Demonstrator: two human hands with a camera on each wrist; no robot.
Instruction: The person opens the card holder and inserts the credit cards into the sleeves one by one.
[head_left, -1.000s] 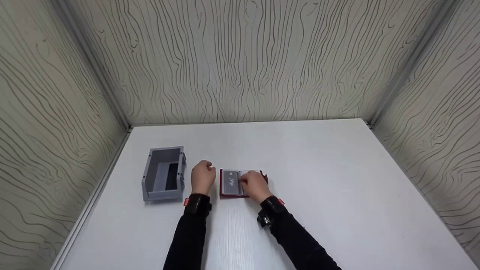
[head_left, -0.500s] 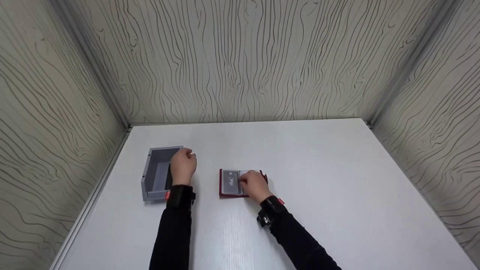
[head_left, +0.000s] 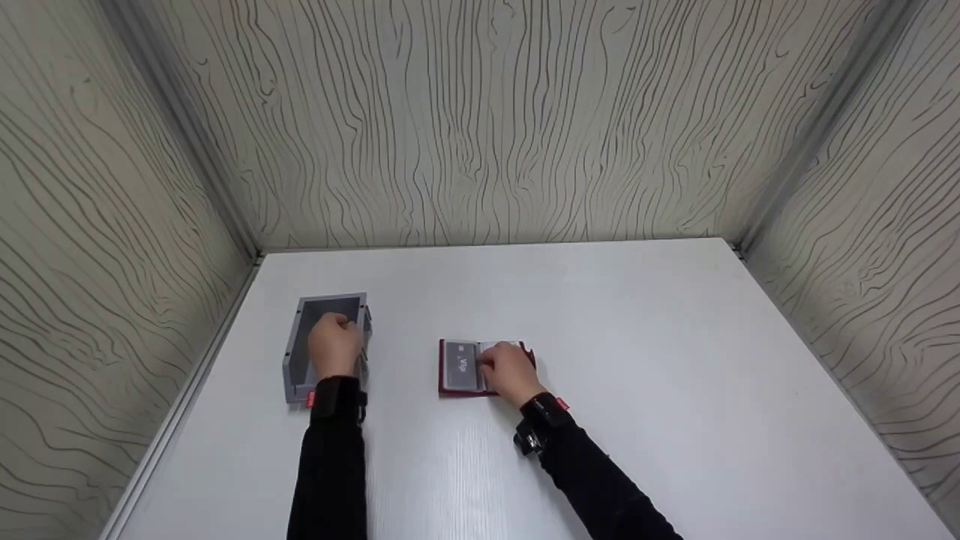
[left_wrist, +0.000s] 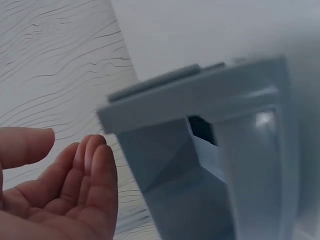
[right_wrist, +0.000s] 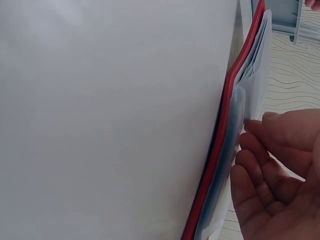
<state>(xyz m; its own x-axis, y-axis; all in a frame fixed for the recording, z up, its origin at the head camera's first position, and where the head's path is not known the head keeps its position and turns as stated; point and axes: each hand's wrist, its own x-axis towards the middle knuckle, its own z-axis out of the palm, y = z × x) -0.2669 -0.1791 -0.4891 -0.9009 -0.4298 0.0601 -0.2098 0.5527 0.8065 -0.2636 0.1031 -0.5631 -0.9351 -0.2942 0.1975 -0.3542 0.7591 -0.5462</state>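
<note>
My left hand (head_left: 334, 345) is over the grey plastic bin (head_left: 291, 358), its fingers loosely bent. The left wrist view shows that hand (left_wrist: 75, 192) beside the bin's rim, with thumb and fingers apart and nothing between them. Inside the bin, a dark thing (left_wrist: 201, 129) partly shows. A red card holder (head_left: 441, 367) lies open on the table, a grey card marked "Vip" (head_left: 460, 364) in its left sleeve. My right hand (head_left: 512, 371) rests on the right-side pages; in the right wrist view its bent fingertips (right_wrist: 245, 172) touch the clear sleeves (right_wrist: 257, 82).
The white table (head_left: 637, 360) runs back to a wood-patterned panel (head_left: 480, 135), with similar side panels left and right. Grey metal strips (head_left: 180, 135) line the corners. The bin stands left of the card holder, with table surface between them.
My left hand has moved left, from beside the card holder to over the grey bin. The right hand has stayed on the card holder's pages.
</note>
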